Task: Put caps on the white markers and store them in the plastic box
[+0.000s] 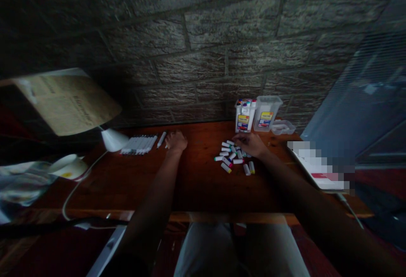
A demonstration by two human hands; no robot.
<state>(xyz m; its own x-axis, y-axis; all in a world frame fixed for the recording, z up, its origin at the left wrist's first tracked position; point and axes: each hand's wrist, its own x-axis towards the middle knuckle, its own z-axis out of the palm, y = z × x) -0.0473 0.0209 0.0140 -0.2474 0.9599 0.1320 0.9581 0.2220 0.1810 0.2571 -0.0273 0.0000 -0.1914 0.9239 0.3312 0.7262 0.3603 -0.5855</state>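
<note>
My left hand (pixel 176 141) rests on the wooden table (pixel 196 184) with its fingers curled, beside a single white marker (pixel 161 139) and close to a neat row of several white markers (pixel 139 145). My right hand (pixel 250 143) lies over a loose pile of short markers with coloured caps (pixel 233 158), its fingers bent down onto the far side of the pile. What the fingers hold, if anything, is hidden. Behind that hand stand a clear marker box with markers in it (pixel 244 116) and an empty clear box (pixel 268 114).
A clear lid (pixel 283 127) lies by the boxes. Papers (pixel 320 167) sit at the right edge. At the left stand a white desk lamp (pixel 112 139) with its cable, a white dish (pixel 68 167) and a tilted cardboard box (pixel 66 101). A brick wall backs the table.
</note>
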